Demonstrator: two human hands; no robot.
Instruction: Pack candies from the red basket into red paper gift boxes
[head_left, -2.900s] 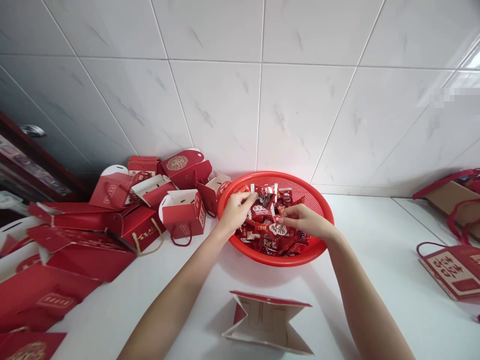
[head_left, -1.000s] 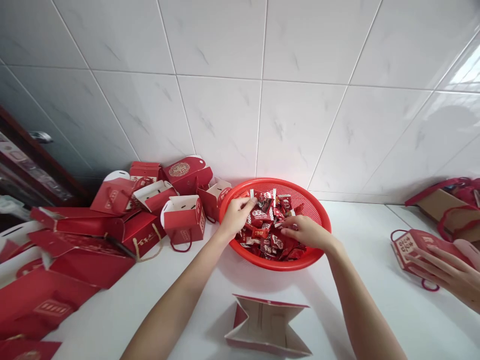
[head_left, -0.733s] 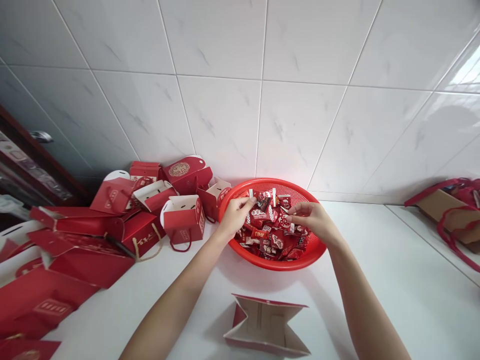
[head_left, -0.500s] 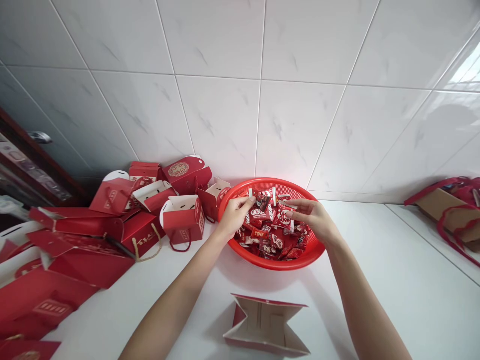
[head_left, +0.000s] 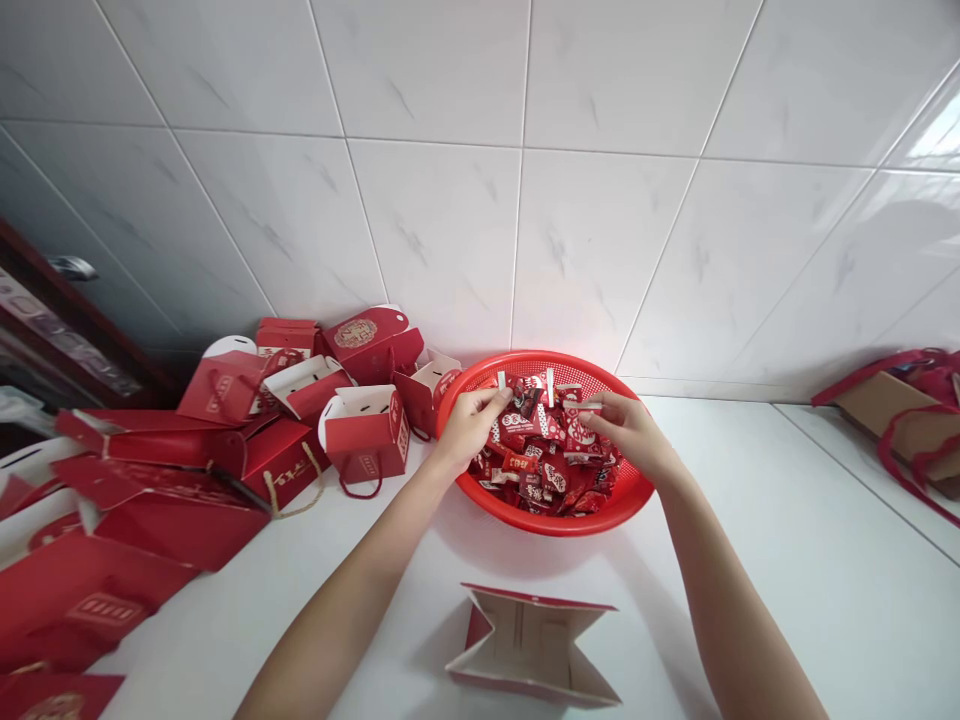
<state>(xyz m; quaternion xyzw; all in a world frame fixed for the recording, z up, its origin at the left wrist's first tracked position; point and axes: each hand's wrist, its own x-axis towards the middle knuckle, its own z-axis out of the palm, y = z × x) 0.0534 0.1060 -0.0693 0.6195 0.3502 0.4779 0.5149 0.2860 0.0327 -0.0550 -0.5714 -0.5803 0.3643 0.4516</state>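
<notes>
A round red plastic basket (head_left: 555,524) full of small red wrapped sweets (head_left: 536,480) sits near the tiled wall. Over its left part, my left hand (head_left: 474,425) pinches a dark red packet (head_left: 525,402) between thumb and fingers. On the right side of the basket, my right hand (head_left: 628,430) has its thumb and fingertips closed on a red and white packet (head_left: 581,432). An open red box (head_left: 534,650) with a pale inside lies on the white table in front of the basket, between my forearms.
Many red gift boxes (head_left: 364,435) with handles are piled along the left side. A red bag (head_left: 892,400) with brown cardboard lies at the far right. The tiled wall (head_left: 442,230) rises behind the basket.
My right hand has shifted slightly, and the packet at its fingertips now hangs more upright. My left hand keeps its pinch. The view has tilted a little.
</notes>
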